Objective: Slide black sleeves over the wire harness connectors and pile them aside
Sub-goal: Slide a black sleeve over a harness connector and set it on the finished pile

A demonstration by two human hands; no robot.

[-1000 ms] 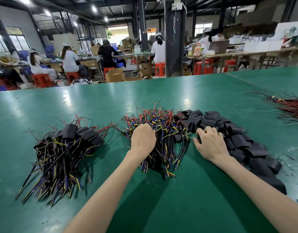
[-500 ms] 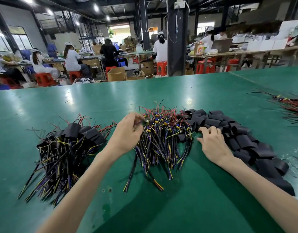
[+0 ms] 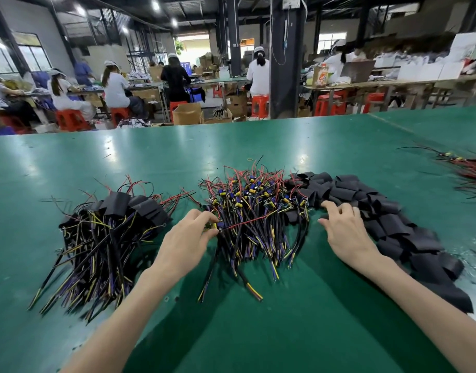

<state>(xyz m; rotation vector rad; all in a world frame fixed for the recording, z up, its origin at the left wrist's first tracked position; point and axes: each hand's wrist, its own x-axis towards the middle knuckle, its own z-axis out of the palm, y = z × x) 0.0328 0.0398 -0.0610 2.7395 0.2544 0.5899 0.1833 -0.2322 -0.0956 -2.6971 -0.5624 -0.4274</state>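
Plain glossy green, with pale glare patches, on the wide flat table top (image 3: 258, 332). Solid matt black on the heap of flat soft sleeves (image 3: 387, 219). Black, purple and yellow leads, thin red strands, blue and yellow connectors (image 3: 251, 181) in the loose heap of bare wire harnesses (image 3: 258, 219). Same mix, black-capped, in the pile of sleeved harnesses (image 3: 105, 238). Bright red on the plastic stools (image 3: 259, 103).
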